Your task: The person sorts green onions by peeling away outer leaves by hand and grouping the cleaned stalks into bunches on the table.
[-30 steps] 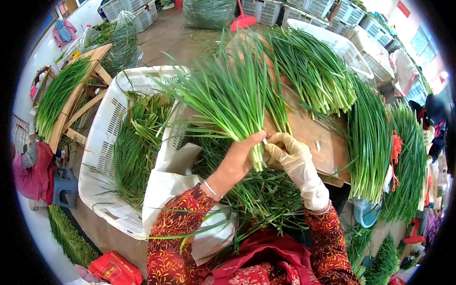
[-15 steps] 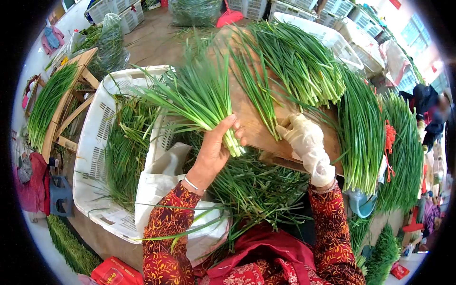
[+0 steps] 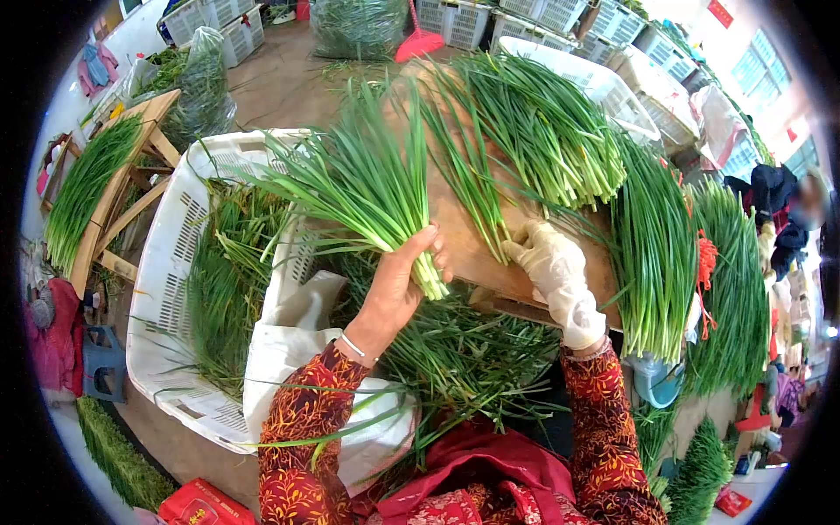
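Head view: the left hand point(image 3: 398, 284) keeps its grip clenched around the pale stems of a bunch of green chives point(image 3: 367, 188), leaves fanning up and left over the white crate point(image 3: 171, 254), just off the near left corner of the wooden desk point(image 3: 468, 232). A second ago both hands met at this bunch. Now the gloved right hand point(image 3: 553, 262) has parted from it and rests at the desk's near edge, fingers closing on a thin bundle of loose chives point(image 3: 464, 162), so the held bunch looks about to gain more stalks.
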Motion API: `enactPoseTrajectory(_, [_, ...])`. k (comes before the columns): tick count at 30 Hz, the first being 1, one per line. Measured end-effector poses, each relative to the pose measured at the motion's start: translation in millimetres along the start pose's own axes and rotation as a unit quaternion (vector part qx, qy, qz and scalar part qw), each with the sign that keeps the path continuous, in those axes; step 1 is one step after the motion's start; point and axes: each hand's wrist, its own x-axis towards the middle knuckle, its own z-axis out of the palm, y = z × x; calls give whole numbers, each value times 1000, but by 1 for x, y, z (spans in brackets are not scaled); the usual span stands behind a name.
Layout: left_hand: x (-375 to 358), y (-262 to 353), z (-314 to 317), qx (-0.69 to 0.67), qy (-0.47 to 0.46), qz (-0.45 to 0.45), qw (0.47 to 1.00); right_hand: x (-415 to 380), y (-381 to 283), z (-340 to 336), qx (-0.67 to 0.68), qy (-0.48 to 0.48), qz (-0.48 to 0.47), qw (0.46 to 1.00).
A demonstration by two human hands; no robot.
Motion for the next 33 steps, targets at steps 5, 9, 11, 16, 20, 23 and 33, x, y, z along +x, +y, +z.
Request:
enactPoseTrajectory(5, [0,0,1,-3,5,-3,1000,10,12,-11,124,120,-16,985])
enactPoseTrajectory(9, [-1,-1,3,-2,6,1,1000,3,-1,-40,543,147,-75,823])
enactPoseTrajectory(11, [-1,-3,3,-1,27,-9,1000,9,5,-22,536,163,-109,821])
enactPoseTrajectory(16, [-5,-5,5,4,37,-18,999,-7,-6,-3,365,241,-176,882])
enactPoseTrajectory(20, [-4,-13,6,12,36,-24,999,-17,-24,10,275,216,-308,885])
enactPoseTrajectory(23, [-3,-14,8,-9,22,-39,999,-27,-35,20,182,173,-349,903])
enactPoseTrajectory(33, [-4,-14,5,32,51,-44,997,-31,-23,-10,188,43,-204,960])
